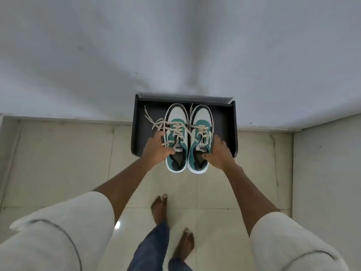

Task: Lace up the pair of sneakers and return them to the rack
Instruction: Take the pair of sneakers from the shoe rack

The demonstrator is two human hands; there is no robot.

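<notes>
Two teal, white and black sneakers sit side by side over the dark rack, toes toward the wall and heels past its front edge. My left hand grips the left sneaker at its outer side, thumb inside the opening. My right hand holds the right sneaker the same way. Beige laces are threaded through the eyelets. The left shoe's loose ends trail across the rack to the left.
The rack stands against a white wall on a pale tiled floor. My bare feet and jeans are below the shoes. A second wall closes the right side.
</notes>
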